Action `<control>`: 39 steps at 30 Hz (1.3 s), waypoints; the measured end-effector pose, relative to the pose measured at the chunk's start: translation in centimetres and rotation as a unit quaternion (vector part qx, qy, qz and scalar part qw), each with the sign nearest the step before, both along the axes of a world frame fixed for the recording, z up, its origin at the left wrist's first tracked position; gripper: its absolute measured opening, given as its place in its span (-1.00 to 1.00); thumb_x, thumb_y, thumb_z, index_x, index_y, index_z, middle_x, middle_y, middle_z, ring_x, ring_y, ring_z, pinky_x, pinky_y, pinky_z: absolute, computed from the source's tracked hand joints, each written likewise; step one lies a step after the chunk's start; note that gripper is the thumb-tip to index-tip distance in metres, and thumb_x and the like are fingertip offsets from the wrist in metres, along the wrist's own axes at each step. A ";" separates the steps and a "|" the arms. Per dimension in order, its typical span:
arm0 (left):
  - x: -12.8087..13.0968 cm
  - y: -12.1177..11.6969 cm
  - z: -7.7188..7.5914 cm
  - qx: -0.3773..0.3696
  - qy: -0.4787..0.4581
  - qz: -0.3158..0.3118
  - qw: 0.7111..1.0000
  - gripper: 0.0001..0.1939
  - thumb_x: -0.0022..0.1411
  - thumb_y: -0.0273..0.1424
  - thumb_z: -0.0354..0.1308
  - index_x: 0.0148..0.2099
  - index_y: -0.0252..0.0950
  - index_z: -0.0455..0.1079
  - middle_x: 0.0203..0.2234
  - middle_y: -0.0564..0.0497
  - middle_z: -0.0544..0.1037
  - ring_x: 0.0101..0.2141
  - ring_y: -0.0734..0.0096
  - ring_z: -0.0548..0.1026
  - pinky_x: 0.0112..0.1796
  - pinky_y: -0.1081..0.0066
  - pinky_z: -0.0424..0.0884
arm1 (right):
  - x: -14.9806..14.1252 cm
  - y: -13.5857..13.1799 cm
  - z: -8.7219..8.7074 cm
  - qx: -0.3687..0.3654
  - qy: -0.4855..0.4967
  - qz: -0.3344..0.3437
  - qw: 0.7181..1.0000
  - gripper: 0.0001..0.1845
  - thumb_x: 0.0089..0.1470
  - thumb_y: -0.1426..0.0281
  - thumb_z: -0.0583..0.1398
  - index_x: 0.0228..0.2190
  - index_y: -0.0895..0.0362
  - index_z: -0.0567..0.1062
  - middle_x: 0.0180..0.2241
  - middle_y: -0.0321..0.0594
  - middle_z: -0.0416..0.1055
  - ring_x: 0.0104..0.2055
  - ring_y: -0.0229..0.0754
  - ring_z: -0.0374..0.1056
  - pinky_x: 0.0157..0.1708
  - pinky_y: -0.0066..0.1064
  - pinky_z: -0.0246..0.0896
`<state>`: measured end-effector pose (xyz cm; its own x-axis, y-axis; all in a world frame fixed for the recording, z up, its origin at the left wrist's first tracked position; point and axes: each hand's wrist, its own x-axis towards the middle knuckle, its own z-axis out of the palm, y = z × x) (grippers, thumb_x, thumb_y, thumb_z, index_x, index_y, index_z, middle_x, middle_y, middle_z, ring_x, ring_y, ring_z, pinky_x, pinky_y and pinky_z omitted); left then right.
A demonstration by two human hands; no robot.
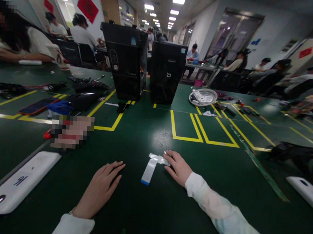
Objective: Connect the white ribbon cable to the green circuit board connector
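A folded white flat ribbon cable [150, 169] with a blue end lies on the green tabletop in front of me. My right hand [178, 166] rests at its right end, with fingertips at or on the cable and thumb spread apart; whether they touch it firmly I cannot tell. To the left of the cable, my left hand [100, 184] lies low over the table. Its fingers are stretched out and hold nothing.
Two black computer towers [126, 62] stand at the table's far side. A white basket [203, 97] with small parts sits right of them. Yellow tape [187, 139] marks rectangles. White devices [20, 181] lie left and right. Cables and tools lie at left; other people sit beyond.
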<state>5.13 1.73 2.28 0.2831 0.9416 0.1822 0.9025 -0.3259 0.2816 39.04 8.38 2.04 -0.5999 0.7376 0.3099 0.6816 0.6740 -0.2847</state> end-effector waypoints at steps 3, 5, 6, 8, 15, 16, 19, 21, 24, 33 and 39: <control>0.0 0.0 0.0 0.005 0.003 -0.001 1.000 -0.56 0.33 -0.23 -0.05 0.22 -0.09 0.26 0.14 -0.02 0.40 0.11 0.15 0.36 0.10 0.00 0.29 | -3.1 -1.1 0.2 -0.030 -0.010 0.055 0.998 -0.53 0.21 0.28 0.07 0.12 0.19 0.29 0.10 0.08 0.24 0.19 0.06 0.12 0.16 0.07 0.08; 0.1 0.0 0.0 0.009 0.003 -0.001 1.000 -0.58 0.33 -0.25 -0.06 0.21 -0.10 0.27 0.14 -0.02 0.40 0.11 0.16 0.37 0.10 0.02 0.29 | -4.6 -1.9 0.2 -0.047 -0.019 0.097 0.994 -0.51 0.19 0.27 0.09 0.11 0.20 0.29 0.11 0.07 0.23 0.21 0.05 0.10 0.18 0.04 0.06; 0.1 0.0 0.0 0.011 0.003 -0.001 1.000 -0.58 0.34 -0.26 -0.07 0.21 -0.11 0.28 0.14 -0.02 0.40 0.11 0.17 0.36 0.11 0.03 0.28 | -5.2 -2.3 0.3 -0.051 -0.022 0.117 0.992 -0.50 0.19 0.26 0.10 0.11 0.20 0.29 0.12 0.06 0.23 0.21 0.04 0.09 0.19 0.03 0.05; 0.1 0.0 0.0 0.014 0.002 -0.004 1.000 -0.58 0.34 -0.28 -0.08 0.21 -0.11 0.27 0.14 -0.02 0.40 0.11 0.19 0.36 0.11 0.04 0.28 | -6.1 -3.0 0.3 -0.054 -0.023 0.151 0.987 -0.49 0.18 0.24 0.11 0.11 0.20 0.30 0.12 0.03 0.24 0.21 0.03 0.09 0.21 0.00 0.02; -0.2 0.1 -0.3 -0.008 0.011 -0.002 1.000 -0.57 0.35 -0.27 -0.08 0.23 -0.10 0.24 0.16 -0.01 0.37 0.14 0.19 0.33 0.13 0.03 0.25 | -6.7 -3.7 0.9 -0.059 -0.018 0.172 0.983 -0.50 0.14 0.30 0.15 0.09 0.20 0.32 0.09 0.03 0.28 0.17 0.01 0.15 0.12 -0.10 0.18; -0.2 0.1 -0.4 -0.009 0.010 -0.002 1.000 -0.57 0.35 -0.27 -0.08 0.23 -0.10 0.23 0.16 -0.01 0.37 0.14 0.19 0.32 0.13 0.03 0.25 | -6.7 -3.7 1.0 -0.059 -0.016 0.174 0.983 -0.50 0.14 0.30 0.15 0.09 0.21 0.32 0.09 0.05 0.28 0.16 0.02 0.15 0.11 -0.10 0.19; -0.2 0.1 -0.5 -0.002 0.009 -0.008 1.000 -0.57 0.35 -0.28 -0.07 0.24 -0.10 0.23 0.16 -0.03 0.37 0.14 0.19 0.33 0.12 0.03 0.26 | -6.7 -3.9 1.2 -0.057 -0.013 0.183 0.981 -0.47 0.13 0.29 0.15 0.10 0.24 0.31 0.09 0.07 0.27 0.15 0.03 0.15 0.10 -0.09 0.19; -0.2 0.2 -0.5 0.007 0.007 -0.013 1.000 -0.57 0.34 -0.27 -0.07 0.23 -0.12 0.25 0.15 -0.04 0.39 0.13 0.19 0.34 0.12 0.04 0.26 | -6.8 -4.1 1.3 -0.057 -0.015 0.193 0.979 -0.46 0.13 0.26 0.15 0.10 0.24 0.31 0.09 0.08 0.27 0.14 0.03 0.16 0.12 -0.08 0.17; -0.1 0.2 -0.4 0.015 0.006 -0.014 1.000 -0.58 0.34 -0.27 -0.06 0.21 -0.14 0.27 0.13 -0.05 0.40 0.12 0.19 0.35 0.12 0.04 0.26 | -6.8 -4.4 1.3 -0.067 -0.013 0.201 0.977 -0.42 0.15 0.19 0.12 0.13 0.20 0.27 0.13 0.07 0.23 0.17 0.01 0.13 0.14 -0.08 0.13; -0.1 0.1 0.0 -0.007 0.006 0.002 1.000 -0.57 0.34 -0.24 -0.08 0.22 -0.12 0.26 0.15 -0.03 0.39 0.13 0.15 0.35 0.12 -0.01 0.27 | 1.0 2.3 0.5 0.052 0.007 -0.093 0.994 -0.49 0.21 0.24 0.02 0.13 0.19 0.30 0.17 0.07 0.19 0.21 0.05 0.10 0.18 0.03 0.03; -0.1 0.0 -0.2 -0.017 0.015 -0.004 1.000 -0.55 0.35 -0.25 -0.09 0.24 -0.14 0.24 0.17 -0.04 0.36 0.15 0.16 0.32 0.13 0.00 0.25 | 15.8 6.6 0.1 0.012 -0.065 -0.539 0.840 -0.46 0.18 0.38 -0.05 0.12 0.34 0.31 0.25 0.07 0.08 0.30 0.13 -0.09 0.22 0.03 -0.13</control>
